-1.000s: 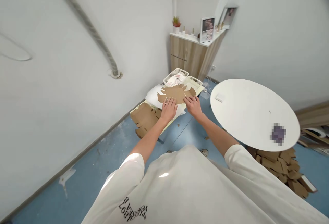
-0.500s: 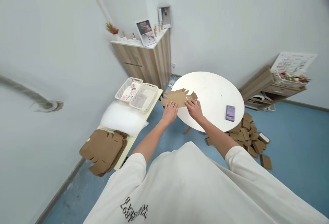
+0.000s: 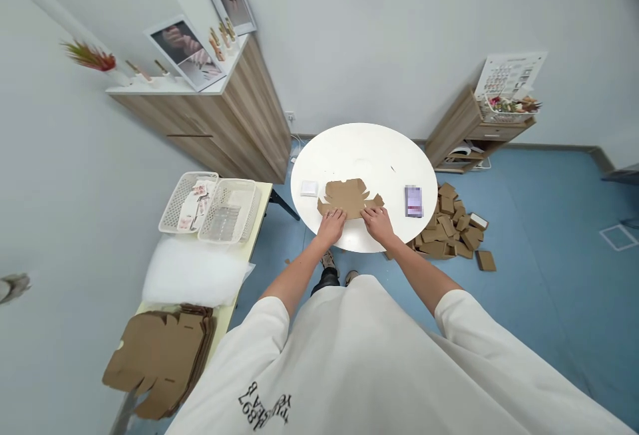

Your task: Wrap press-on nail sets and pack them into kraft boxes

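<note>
Small room, pale walls, blue floor [image 3: 539, 222]; wood cabinet [image 3: 200, 126] top left, low shelf unit [image 3: 464, 136] top right. From here I see a round white bench [image 3: 379, 155] straight ahead of the person. A flat die-cut cardboard blank [image 3: 347, 199] lies on it near the front edge, tabs sticking out. The left hand [image 3: 330, 225] and right hand [image 3: 378, 225] both rest on the blank's near edge, just apart. Fingers [image 3: 373, 213] look spread and flat on the cardboard, apart, not clamped as far as I can tell. Just left of the blank is a small white square item [image 3: 309, 188]; to the right, a pixelated flat object [image 3: 413, 201], too blurred to name. Loose cardboard pieces [image 3: 444, 225] are heaped on the floor. On a narrow side bench [image 3: 262, 205] to the left: two white plastic baskets [image 3: 228, 210], white fluffy filling [image 3: 192, 272], stacked flat cardboard blanks [image 3: 160, 362].
</note>
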{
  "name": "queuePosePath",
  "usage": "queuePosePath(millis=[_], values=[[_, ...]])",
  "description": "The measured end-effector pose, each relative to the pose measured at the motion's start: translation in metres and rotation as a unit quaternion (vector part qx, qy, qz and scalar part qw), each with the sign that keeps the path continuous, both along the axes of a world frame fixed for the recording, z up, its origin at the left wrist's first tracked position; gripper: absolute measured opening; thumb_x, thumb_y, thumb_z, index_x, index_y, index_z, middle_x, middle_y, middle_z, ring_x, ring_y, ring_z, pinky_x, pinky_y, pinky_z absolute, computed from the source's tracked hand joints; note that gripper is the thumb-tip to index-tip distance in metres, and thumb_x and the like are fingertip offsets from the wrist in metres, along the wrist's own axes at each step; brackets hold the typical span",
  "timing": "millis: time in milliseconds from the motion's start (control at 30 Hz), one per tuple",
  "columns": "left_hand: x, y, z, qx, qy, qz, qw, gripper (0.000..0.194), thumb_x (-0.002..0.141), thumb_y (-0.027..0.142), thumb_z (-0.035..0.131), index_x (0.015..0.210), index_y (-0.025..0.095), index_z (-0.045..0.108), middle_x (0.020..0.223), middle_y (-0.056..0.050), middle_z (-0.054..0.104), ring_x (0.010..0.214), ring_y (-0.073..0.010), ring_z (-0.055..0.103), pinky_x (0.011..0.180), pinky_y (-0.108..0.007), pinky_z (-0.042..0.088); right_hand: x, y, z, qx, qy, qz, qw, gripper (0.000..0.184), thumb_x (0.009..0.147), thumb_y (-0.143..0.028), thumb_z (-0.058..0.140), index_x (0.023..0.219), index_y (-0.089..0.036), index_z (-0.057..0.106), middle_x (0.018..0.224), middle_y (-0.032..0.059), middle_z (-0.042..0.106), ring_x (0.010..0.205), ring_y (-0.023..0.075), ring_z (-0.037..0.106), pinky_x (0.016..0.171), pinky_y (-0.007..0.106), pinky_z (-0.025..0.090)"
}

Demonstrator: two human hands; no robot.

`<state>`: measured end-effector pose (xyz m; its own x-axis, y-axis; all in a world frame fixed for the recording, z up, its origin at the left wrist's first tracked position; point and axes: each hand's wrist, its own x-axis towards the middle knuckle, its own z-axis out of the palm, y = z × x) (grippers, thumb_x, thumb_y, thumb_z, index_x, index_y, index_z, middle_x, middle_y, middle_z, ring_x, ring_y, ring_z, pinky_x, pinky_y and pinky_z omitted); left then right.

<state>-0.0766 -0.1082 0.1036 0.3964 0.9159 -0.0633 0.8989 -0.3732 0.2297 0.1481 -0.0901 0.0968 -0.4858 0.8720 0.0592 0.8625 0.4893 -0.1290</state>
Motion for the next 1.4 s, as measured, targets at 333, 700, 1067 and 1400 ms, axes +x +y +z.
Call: queuePosePath(millis=[333,700,1067,1400], values=[[-0.01,0.068,-0.047,-0.069,0.024,-0.091,0.993,0.048,0.098,0.012,0.033,0.142,0.021,0.05,0.148,-0.013,0.05,0.139,-0.0257,0.043,0.114,-0.047,0.032,-0.009,0.039,-0.04,-0.089,-0.057,-0.064,0.992,0.039,0.099,-0.016,0.038,0.124,-0.023,0.066,0.113,0.0101,0.068,0.104,0.0273,0.052,0.091,0.04,0.029],[-0.033,0.122,-0.085,-0.126,0.019,-0.125,0.984,0.039,0.1,0.021,0.037,0.137,0.019,0.05,0.143,-0.015,0.051,0.135,-0.0265,0.045,0.107,-0.043,0.037,-0.035,0.077,-0.07,-0.16,-0.067,-0.102,0.98,0.038,0.096,-0.013,0.042,0.122,-0.021,0.068,0.123,0.0131,0.064,0.111,0.0285,0.052,0.094,0.04,0.031],[-0.034,0.126,-0.098,-0.147,0.019,-0.116,0.982,0.045,0.094,0.021,0.051,0.139,0.018,0.046,0.144,-0.015,0.049,0.133,-0.0293,0.045,0.107,-0.043,0.035,-0.042,0.087,-0.08,-0.219,-0.06,-0.128,0.965,0.036,0.099,-0.043,0.05,0.119,-0.018,0.066,0.121,0.0145,0.067,0.113,0.0303,0.055,0.097,0.04,0.034],[0.002,0.159,-0.085,-0.177,0.023,-0.102,0.979,0.03,0.095,0.024,0.054,0.125,0.017,0.055,0.133,-0.016,0.056,0.12,-0.0294,0.057,0.105,-0.044,0.039,-0.033,0.098,-0.075,-0.224,-0.067,-0.092,0.968,0.031,0.104,-0.028,0.038,0.113,-0.018,0.066,0.107,0.0126,0.073,0.105,0.0266,0.06,0.093,0.036,0.034]])
